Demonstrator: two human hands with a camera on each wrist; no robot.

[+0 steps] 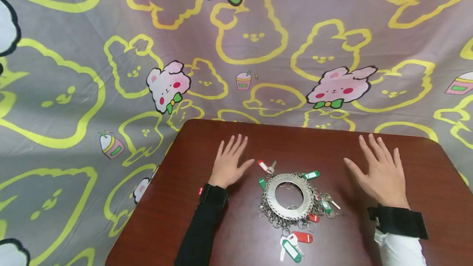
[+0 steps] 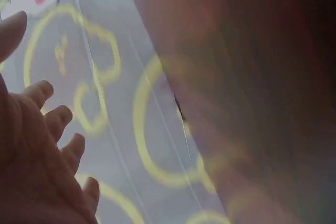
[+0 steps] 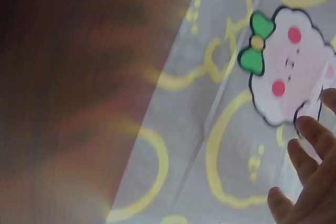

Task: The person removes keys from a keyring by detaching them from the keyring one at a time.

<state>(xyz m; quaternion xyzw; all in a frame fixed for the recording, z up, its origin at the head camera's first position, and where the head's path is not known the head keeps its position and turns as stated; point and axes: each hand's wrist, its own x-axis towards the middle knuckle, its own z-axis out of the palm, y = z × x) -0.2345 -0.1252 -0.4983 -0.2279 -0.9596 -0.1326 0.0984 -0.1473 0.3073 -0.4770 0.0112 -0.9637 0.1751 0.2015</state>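
Note:
In the head view a round metal ring (image 1: 271, 198) with many small split rings round its rim lies on the table. Keys (image 1: 282, 253) hang from it, along with a red key tag (image 1: 302, 237) and green key tags (image 1: 291, 251). My left hand (image 1: 227, 166), palm down with straight fingers, is to the left of the ring and holds nothing. On the other side, farther from it, my right hand (image 1: 384, 175) is spread with the thumb out, also holding nothing. Both wrist views show bare fingers and no keys.
The brown wooden table (image 1: 162, 216) has rounded far corners. Behind it and along the left hangs a grey cloth (image 1: 266, 106) with yellow outlines and cartoon bunny heads. Black straps (image 1: 400, 221) circle both wrists.

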